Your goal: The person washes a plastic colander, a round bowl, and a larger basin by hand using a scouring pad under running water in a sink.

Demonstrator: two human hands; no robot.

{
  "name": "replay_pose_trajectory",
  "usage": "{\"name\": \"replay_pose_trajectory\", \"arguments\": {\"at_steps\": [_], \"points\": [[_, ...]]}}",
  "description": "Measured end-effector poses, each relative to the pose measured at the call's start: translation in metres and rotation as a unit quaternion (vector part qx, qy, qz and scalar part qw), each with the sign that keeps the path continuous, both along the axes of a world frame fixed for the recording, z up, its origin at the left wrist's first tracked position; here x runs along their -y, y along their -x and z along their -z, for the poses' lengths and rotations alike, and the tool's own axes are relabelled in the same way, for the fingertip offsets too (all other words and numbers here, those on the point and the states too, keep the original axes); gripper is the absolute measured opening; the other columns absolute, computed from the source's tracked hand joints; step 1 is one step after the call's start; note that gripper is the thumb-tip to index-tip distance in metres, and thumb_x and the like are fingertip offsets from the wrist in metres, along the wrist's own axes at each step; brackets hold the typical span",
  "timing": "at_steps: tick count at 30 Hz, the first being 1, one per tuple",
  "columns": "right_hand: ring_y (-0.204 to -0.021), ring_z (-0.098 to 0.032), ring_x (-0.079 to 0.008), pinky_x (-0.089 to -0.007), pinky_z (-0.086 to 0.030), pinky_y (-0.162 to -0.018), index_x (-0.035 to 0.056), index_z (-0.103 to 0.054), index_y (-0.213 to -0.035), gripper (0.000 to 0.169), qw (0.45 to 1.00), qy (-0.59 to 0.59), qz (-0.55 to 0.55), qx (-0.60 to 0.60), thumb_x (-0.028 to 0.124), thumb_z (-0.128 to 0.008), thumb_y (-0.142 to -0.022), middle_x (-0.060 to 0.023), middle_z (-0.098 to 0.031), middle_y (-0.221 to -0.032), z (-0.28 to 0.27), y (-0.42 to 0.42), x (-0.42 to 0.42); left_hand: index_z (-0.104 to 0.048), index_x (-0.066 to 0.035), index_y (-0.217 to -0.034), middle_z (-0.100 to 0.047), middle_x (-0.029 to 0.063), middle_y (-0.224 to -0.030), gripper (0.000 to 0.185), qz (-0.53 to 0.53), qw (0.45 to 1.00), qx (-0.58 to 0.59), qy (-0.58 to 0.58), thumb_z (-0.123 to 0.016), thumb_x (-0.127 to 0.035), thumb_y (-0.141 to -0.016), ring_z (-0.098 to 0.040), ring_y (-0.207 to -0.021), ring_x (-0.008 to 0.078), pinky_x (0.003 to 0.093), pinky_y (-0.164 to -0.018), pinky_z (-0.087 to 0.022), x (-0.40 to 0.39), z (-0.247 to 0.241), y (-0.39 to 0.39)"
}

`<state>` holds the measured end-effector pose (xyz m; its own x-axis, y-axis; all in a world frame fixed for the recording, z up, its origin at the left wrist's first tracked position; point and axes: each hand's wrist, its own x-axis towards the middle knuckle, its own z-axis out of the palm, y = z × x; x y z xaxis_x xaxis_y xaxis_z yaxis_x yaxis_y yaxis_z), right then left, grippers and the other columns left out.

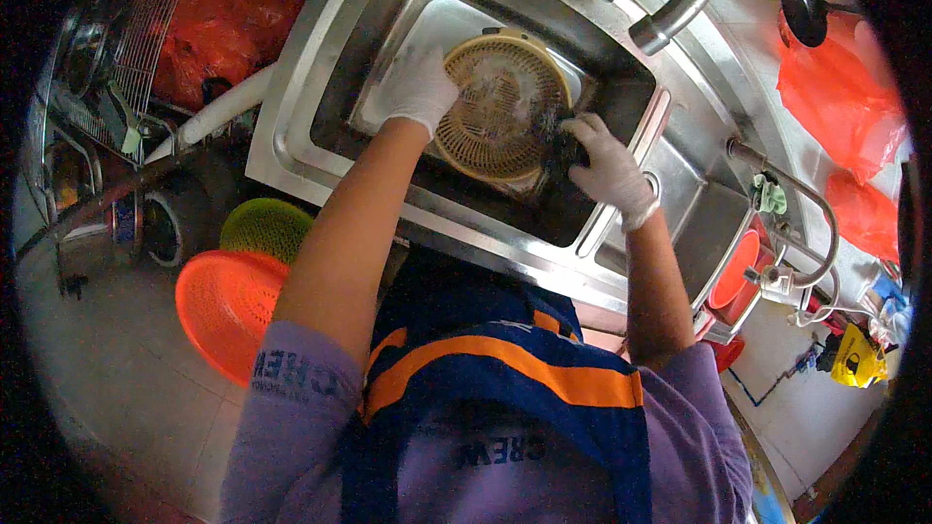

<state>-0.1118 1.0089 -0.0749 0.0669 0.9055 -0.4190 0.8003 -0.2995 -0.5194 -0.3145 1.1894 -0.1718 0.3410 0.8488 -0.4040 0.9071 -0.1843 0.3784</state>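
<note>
In the left bowl of a stainless steel sink [320,127] is a round tan plastic colander [502,109] with slotted sides, tilted over a pale metal basin [445,18]. My left hand [421,91], in a whitish glove, grips the colander's left rim. My right hand [608,164], gloved the same way, curls its fingers and thumb at the right rim. It holds a dark, blurred thing [555,116], seemingly a scrubber, against the colander's side. Part of the basin is hidden under the colander.
A curved faucet [655,29] overhangs the sink's back edge. Another tap [815,211] stands at the right. An orange-red colander [229,306] and a green one [266,229] are low at my left. Red plastic bags [837,102] lie beyond the sink; a wire rack [156,36] is at left.
</note>
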Motion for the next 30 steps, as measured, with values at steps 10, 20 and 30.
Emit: {"name": "replay_pose_trajectory", "arguments": {"at_steps": [10, 20, 30], "points": [[-0.107, -0.057, -0.0402, -0.0416, -0.051, -0.088, 0.0124, -0.053, -0.119, 0.057, 0.99, -0.063, 0.074, -0.101, 0.002, -0.064, -0.065, -0.0171, -0.049, -0.126, -0.021, 0.038, 0.069, -0.061, -0.012, -0.12, -0.052, 0.0104, -0.133, 0.037, 0.265, 0.962, -0.056, 0.04, -0.058, -0.014, -0.083, -0.049, -0.124, 0.0312, 0.0413, -0.101, -0.043, -0.043, 0.026, -0.129], [-0.112, -0.055, -0.0416, -0.0392, -0.047, -0.094, 0.0122, -0.053, -0.119, 0.057, 0.972, -0.122, 0.15, -0.134, 0.0, -0.061, -0.065, -0.0198, -0.048, -0.128, -0.022, 0.011, 0.098, -0.066, -0.01, -0.111, -0.065, 0.0136, -0.113, 0.033, 0.306, 0.944, -0.118, -0.016, -0.063, -0.009, -0.078, -0.062, -0.106, 0.032, 0.0408, -0.089, -0.051, -0.061, 0.019, -0.123], [-0.121, -0.051, -0.0359, -0.0349, -0.042, -0.101, 0.0082, -0.052, -0.119, 0.058, 0.945, -0.147, 0.216, -0.199, -0.007, -0.058, -0.064, -0.0193, -0.048, -0.129, -0.022, -0.01, 0.119, -0.062, -0.001, -0.096, -0.066, 0.0171, -0.089, 0.031, 0.252, 0.961, -0.005, 0.114, -0.068, -0.015, -0.069, -0.064, -0.085, 0.0319, 0.039, -0.078, -0.049, -0.074, 0.001, -0.092]]}}
